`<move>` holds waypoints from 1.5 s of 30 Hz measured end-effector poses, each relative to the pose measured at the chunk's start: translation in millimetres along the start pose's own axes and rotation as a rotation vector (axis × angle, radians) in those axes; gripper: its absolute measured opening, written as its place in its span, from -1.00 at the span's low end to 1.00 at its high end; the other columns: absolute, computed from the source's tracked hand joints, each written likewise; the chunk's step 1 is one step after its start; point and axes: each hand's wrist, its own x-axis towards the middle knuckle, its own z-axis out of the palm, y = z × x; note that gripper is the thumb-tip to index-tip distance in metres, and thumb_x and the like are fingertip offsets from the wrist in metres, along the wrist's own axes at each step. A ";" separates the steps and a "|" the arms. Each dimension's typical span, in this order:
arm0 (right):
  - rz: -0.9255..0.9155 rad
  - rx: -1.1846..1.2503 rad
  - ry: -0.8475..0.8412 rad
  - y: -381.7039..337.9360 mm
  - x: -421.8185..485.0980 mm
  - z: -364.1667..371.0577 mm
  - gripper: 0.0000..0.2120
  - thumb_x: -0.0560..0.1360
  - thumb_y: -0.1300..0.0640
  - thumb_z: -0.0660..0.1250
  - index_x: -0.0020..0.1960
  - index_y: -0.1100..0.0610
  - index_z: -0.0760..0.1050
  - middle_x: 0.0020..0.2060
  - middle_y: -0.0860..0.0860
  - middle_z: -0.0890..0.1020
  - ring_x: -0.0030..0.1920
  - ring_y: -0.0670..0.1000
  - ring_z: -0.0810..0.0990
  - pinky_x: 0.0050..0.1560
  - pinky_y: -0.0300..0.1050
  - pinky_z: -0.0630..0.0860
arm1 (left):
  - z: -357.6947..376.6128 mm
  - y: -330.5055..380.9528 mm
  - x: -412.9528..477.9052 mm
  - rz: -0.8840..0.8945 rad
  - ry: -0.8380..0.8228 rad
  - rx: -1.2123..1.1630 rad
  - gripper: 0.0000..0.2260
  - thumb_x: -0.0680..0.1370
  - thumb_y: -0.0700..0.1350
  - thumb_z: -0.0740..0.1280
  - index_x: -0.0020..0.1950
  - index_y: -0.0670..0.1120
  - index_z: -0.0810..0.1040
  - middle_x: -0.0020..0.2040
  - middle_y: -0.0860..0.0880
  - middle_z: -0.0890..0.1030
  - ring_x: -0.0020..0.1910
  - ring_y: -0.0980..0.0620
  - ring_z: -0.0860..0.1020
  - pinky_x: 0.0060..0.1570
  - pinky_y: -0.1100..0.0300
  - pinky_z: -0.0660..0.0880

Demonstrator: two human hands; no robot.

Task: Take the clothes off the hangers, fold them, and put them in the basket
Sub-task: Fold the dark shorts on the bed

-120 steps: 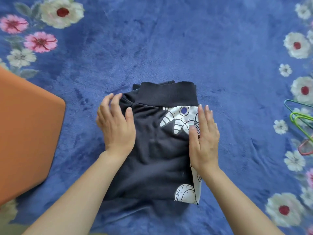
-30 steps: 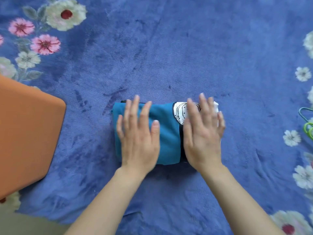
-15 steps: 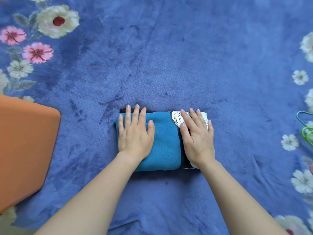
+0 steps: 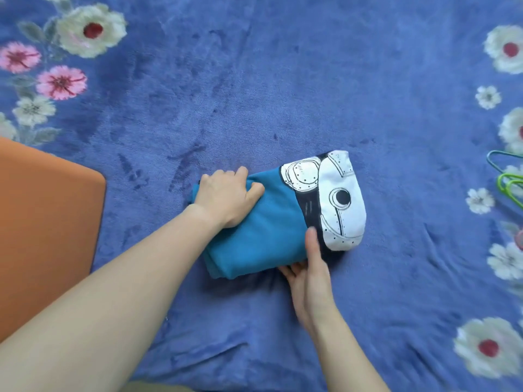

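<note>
though folded, teal garment [image 4: 263, 230] w/ print [image 4: 339, 199]

The person's left hand [image 4: 226, 198] and right hand [image 4: 308, 281] are bare, and so are the wrists just behind them. Behind the left hand, the left forearm [image 4: 127, 278] is uncovered all the way to the lower left edge, and it looks broad and smooth where it nears the camera. Behind the right hand, the right forearm [image 4: 353, 343] is likewise uncovered down to the bottom edge and looks slimmer. The right hand's thumbnail [image 4: 311, 231] is short and plain. The left hand's knuckles show as soft ridges.
</note>
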 end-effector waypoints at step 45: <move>0.400 -0.472 -0.236 67.4 -197.0 402.0 -0.59 0.45 -0.11 0.43 0.15 0.16 0.63 -0.02 0.15 0.71 0.06 0.18 0.67 0.20 0.08 0.54 | -198.3 -382.7 -276.9 -0.501 -0.315 -1.856 -0.68 0.53 -0.25 0.28 0.29 -0.21 0.53 0.20 -0.23 0.61 -0.01 -0.13 0.67 0.01 0.05 0.62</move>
